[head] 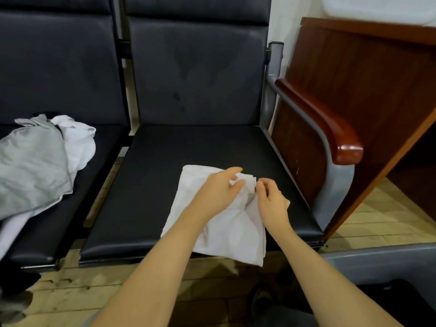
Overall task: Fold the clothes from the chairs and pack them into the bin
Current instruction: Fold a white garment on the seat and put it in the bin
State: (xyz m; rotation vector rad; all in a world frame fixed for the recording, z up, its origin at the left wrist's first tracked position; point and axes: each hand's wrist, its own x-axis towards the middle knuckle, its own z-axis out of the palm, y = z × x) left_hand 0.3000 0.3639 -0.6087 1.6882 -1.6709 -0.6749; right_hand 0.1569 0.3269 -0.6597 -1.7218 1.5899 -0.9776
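Chairs fill most of the view: a row of black padded seats joined side by side, with a right chair (188, 147) directly ahead and a left chair (59, 74) beside it. To the right of the row stands a reddish-brown wooden cabinet (354, 79), close against the grey metal frame of the right chair, whose wooden armrest (330, 128) curves down towards the front. A pale wooden floor (389, 220) shows below the seats, and the rim of a grey bin (382, 258) sits at the lower right, just in front of the right chair.

On the left chair lies an unfolded heap: a grey garment (30, 166) spread over the seat and draped towards the front edge, with a white garment (77, 142) crumpled against its right side and partly beneath it.

On the front part of the right chair's seat lies a white shirt (226, 227), already folded into a narrow oblong that runs from the middle of the seat to the front edge, where its near end hangs a little over the lip.

Both forearms reach in from below and meet at the far end of that shirt. The left hand (217, 192) rests on the cloth with its fingers curled, pinching a small fold at the top right corner. The right hand (271, 199) is just beside it, fingertips bent inward and nipping the same bunched bit of fabric, so the two hands nearly touch.
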